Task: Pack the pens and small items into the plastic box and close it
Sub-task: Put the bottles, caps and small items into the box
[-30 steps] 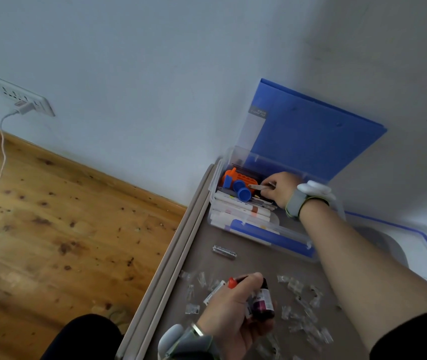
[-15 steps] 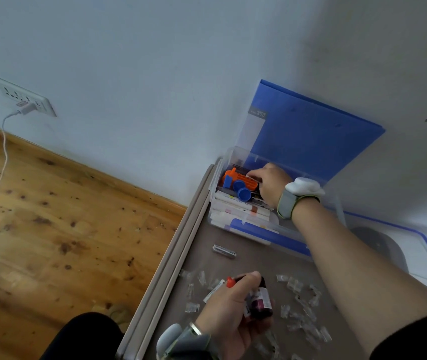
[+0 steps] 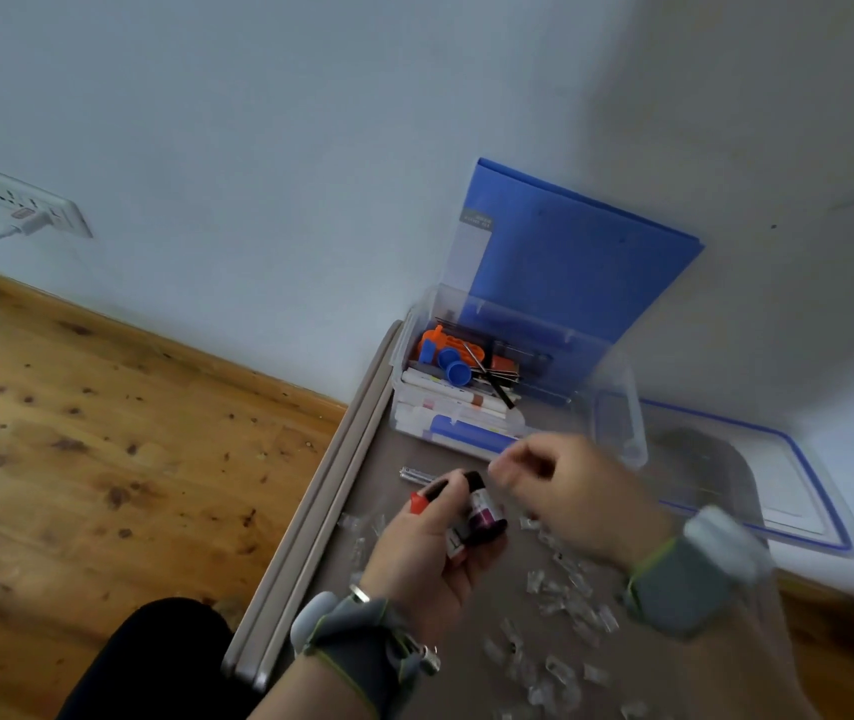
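Half packed: pens [image 3: 458,402] in plastic box [image 3: 617,407], left fingers [image 3: 440,514] gripping bottle [image 3: 484,514], right fingers [image 3: 508,469] too blurred to tell, clear bits [image 3: 560,584] loose, lid [image 3: 778,491] off.

The left hand [image 3: 424,558] holds a small dark bottle [image 3: 484,517] and a red-tipped pen [image 3: 419,503] over the table [image 3: 372,491]. The right hand [image 3: 570,491] is blurry, just beside the bottle, fingers bent. The open plastic box [image 3: 617,407] sits at the far left corner with pens [image 3: 461,402] inside. Little clear bits [image 3: 560,589] lie scattered near the hands.
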`<action>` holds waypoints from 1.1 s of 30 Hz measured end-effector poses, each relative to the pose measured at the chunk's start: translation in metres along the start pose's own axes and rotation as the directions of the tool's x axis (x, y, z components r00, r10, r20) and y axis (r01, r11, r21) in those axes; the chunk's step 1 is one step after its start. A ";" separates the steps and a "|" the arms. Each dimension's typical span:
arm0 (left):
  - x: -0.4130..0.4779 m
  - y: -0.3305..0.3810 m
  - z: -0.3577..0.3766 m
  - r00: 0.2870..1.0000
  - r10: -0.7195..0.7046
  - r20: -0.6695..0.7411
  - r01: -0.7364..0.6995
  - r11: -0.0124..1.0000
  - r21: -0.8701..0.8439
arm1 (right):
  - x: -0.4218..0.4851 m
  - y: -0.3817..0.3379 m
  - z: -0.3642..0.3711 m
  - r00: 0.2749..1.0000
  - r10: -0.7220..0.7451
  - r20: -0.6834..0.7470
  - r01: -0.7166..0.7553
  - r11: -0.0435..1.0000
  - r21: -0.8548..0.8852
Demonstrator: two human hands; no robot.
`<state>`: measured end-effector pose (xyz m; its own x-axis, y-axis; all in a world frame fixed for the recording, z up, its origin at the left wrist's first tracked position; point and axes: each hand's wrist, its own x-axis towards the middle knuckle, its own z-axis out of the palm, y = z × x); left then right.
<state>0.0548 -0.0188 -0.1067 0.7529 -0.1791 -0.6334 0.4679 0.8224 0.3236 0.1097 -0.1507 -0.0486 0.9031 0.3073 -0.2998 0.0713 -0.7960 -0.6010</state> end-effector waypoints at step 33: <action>0.005 0.022 -0.006 0.995 -0.098 -0.001 0.098 0.992 0.076 | 0.161 0.080 -0.035 0.849 0.461 -0.259 -0.520 0.816 -0.254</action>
<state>0.0665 0.0016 -0.1071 0.7028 -0.2579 -0.6630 0.5728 0.7578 0.3124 0.2754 -0.1834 -0.1188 0.9091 -0.2408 -0.3399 -0.3039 -0.9414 -0.1461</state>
